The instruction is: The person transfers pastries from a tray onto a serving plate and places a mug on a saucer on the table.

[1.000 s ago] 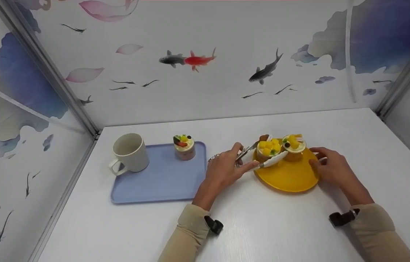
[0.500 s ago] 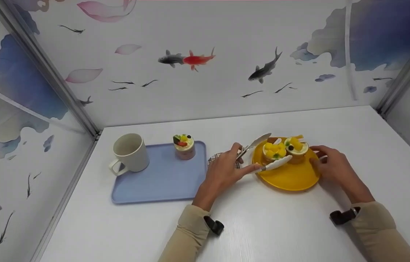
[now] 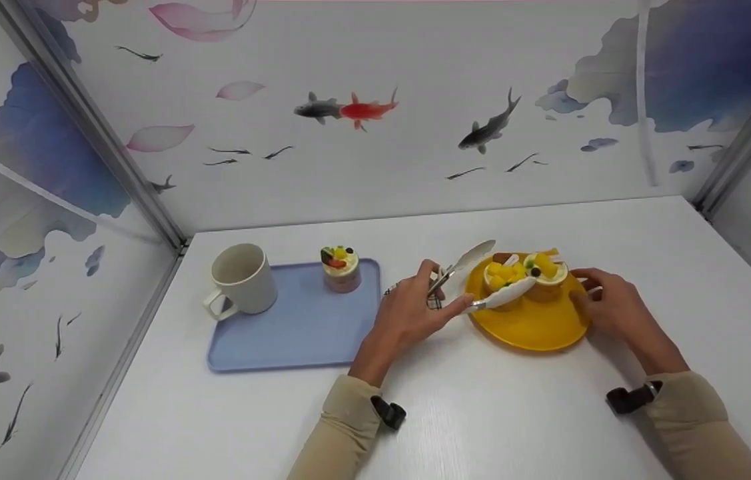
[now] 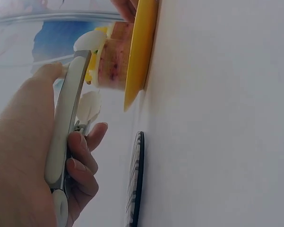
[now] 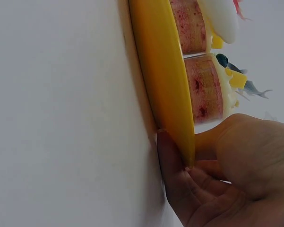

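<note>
White bench (image 3: 482,413) under everything. Blue tray (image 3: 295,337) sits left of the yellow plate (image 3: 538,331), apart from it. Left hand (image 3: 408,307) is just off the plate's left edge: grip curled round the tongs (image 4: 66,123), tips spread well apart, no squeeze visible on anything. Right hand (image 3: 612,307) is at the plate's right rim: grip pinches the edge, digits on both faces. Mug (image 3: 242,283) on the tray, well left of the plate. Checked coaster (image 4: 137,182) just left of the plate, partly hidden by the left hand. Three dessert cups, all upright: tray cup (image 3: 342,280) well left of the plate; left cup (image 3: 504,272) and right cup (image 3: 548,292) side by side on its far half.

Key relation, my read: tongs' long axis runs from left hand rightward over the plate, straight at left cup. Head view: far tip left of it, near tip across its near side. Contact: can't tell. Left hand's tips are nearest it; right hand is nearer right cup.
</note>
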`<state>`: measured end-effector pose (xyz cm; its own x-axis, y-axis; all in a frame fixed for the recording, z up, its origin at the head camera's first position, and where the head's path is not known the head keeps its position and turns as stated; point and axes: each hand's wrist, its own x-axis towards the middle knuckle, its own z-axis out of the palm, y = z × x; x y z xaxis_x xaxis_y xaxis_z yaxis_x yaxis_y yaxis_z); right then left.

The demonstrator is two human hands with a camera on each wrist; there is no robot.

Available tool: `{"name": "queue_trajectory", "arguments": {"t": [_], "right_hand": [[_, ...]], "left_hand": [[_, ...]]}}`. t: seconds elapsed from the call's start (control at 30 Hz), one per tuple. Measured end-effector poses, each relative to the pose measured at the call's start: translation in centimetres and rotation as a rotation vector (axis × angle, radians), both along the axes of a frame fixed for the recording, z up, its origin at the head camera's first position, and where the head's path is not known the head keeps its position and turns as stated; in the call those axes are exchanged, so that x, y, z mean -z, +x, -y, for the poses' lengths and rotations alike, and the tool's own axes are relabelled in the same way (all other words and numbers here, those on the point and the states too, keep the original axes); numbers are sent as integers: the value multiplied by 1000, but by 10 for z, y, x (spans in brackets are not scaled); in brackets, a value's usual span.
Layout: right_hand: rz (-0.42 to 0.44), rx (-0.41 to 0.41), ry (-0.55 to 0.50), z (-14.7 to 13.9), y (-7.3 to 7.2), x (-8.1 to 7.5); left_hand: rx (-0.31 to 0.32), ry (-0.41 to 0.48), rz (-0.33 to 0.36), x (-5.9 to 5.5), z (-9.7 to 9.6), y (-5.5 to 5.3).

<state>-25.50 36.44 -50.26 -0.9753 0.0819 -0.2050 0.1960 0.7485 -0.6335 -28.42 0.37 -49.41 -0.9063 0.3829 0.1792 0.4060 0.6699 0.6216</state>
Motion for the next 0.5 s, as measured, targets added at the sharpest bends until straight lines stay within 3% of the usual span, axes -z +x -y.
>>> {"name": "queue_trajectory", "arguments": {"t": [0.33, 0.5], "right_hand": [[-1, -9, -1, -1, 0, 0], [-13, -14, -5, -1, 0, 0]], "left_hand": [[21, 57, 9, -1, 4, 1], [25, 52, -34, 0, 5, 0]]}}
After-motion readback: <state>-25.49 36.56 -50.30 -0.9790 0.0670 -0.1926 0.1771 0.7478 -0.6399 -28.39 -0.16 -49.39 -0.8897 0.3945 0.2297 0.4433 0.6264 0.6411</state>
